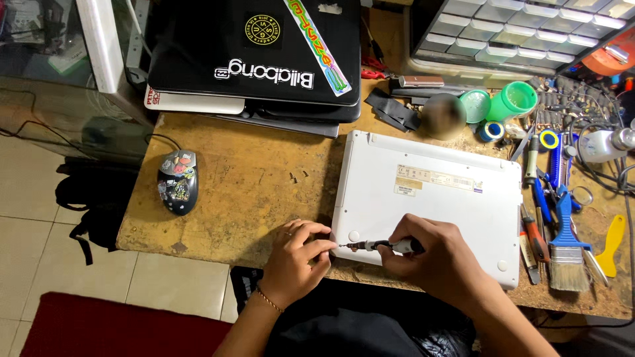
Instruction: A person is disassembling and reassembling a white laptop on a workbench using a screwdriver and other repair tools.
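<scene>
A white laptop (430, 192) lies upside down on the wooden workbench (258, 185). My right hand (436, 254) grips a small screwdriver (380, 245) lying nearly flat, its tip pointing left at the laptop's near left corner. My left hand (297, 258) rests at that corner, fingers curled beside the screwdriver's tip and touching the laptop's edge.
A stack of closed laptops (258, 53) with stickers sits at the back. A sticker-covered mouse (177, 181) lies to the left. On the right are a blue-handled brush (567, 244), screwdrivers, a yellow scraper (612, 244), green cups (512, 100), tape rolls and a drawer organiser (522, 33).
</scene>
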